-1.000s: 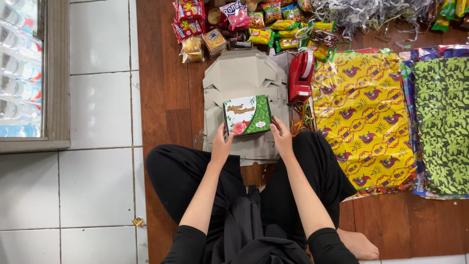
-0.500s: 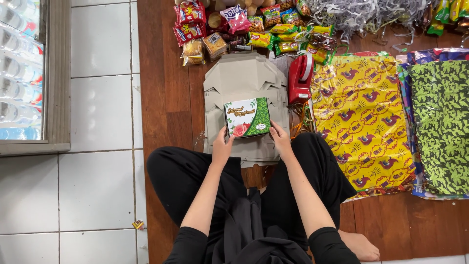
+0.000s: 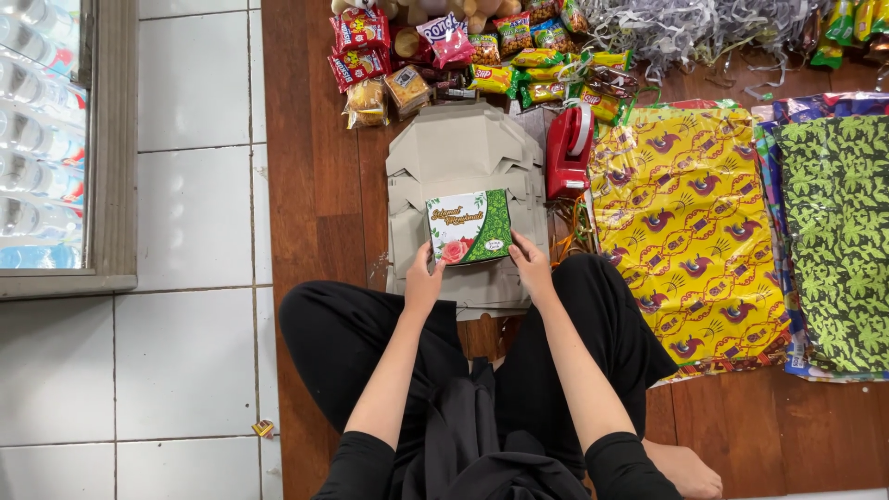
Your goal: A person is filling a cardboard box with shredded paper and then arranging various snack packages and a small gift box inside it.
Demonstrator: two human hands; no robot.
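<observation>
Bare wood floor (image 3: 319, 185) left of flat cartons (image 3: 458, 153), tape dispenser (image 3: 569, 150) close right, snack packets (image 3: 444, 56) beyond

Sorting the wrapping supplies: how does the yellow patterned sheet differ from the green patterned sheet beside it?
The yellow patterned sheet shows red bird-like motifs on bright yellow; the green patterned sheet shows light green leafy shapes on a dark ground. The yellow one lies nearer the red tape dispenser and fully in view; the green one lies further right and runs off the picture's edge. Both are glossy and lie flat on the wooden floor.
</observation>
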